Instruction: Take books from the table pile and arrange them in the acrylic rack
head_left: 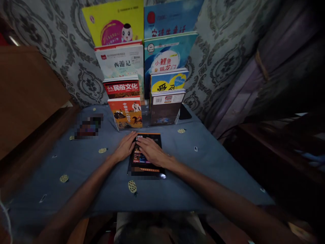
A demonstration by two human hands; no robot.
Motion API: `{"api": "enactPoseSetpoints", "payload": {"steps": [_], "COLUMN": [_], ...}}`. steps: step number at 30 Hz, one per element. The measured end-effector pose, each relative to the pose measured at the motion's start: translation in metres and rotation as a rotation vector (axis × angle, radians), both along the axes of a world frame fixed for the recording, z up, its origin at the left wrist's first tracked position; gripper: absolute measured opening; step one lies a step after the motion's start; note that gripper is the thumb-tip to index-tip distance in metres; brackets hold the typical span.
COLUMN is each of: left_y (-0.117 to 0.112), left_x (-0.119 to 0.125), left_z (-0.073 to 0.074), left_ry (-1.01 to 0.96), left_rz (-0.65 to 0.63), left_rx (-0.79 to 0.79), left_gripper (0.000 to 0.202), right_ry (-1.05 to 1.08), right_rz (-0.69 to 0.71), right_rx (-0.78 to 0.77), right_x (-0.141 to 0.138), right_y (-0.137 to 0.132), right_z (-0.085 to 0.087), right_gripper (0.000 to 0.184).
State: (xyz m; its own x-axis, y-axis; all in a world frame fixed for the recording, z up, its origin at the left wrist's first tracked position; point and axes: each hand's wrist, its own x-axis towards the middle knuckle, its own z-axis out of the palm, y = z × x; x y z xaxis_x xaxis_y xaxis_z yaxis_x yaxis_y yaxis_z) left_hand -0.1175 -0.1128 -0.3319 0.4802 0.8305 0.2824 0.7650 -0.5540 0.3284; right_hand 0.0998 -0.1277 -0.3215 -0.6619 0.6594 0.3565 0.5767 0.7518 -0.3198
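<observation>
A dark book (149,165) with small coloured pictures and an orange strip lies flat on the cloth-covered table, in front of the book rack. My left hand (126,146) rests at its upper left edge, fingers stretched forward. Across the upper part of the cover lies my right hand (151,151), its fingers extended and flat, hiding some of the print. Neither hand wraps around the book. Just behind, the clear rack (146,126) holds an orange-red book (127,113) on the left and a dark book with a barcode (166,108) on the right.
Taller books rise behind in two columns, among them a yellow-green one (111,20) and a teal one (166,51). A black flat object (185,112) lies right of the rack. A blurred-out item (88,126) lies at left. Patterned curtain (215,57) hangs behind the table.
</observation>
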Motion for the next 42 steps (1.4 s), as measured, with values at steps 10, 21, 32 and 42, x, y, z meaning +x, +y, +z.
{"api": "enactPoseSetpoints", "payload": {"steps": [10, 21, 32, 42], "left_y": [-0.001, -0.004, -0.003, -0.058], "left_x": [0.014, 0.017, 0.009, 0.008], "left_z": [0.014, 0.011, 0.009, 0.024], "left_ry": [0.185, 0.176, 0.11, 0.171], "left_rz": [0.055, 0.081, 0.022, -0.23], "left_rx": [0.093, 0.114, -0.013, -0.09], "left_gripper": [0.048, 0.045, 0.05, 0.049], "right_ry": [-0.036, -0.025, -0.035, -0.06], "right_rz": [-0.036, -0.241, -0.266, -0.29], "right_rx": [-0.086, -0.14, -0.12, -0.122], "right_x": [0.01, 0.074, 0.07, 0.067], "right_y": [0.011, 0.023, 0.025, 0.021], "right_z": [-0.005, -0.009, -0.012, -0.008], "right_gripper": [0.052, 0.054, 0.051, 0.051]}}
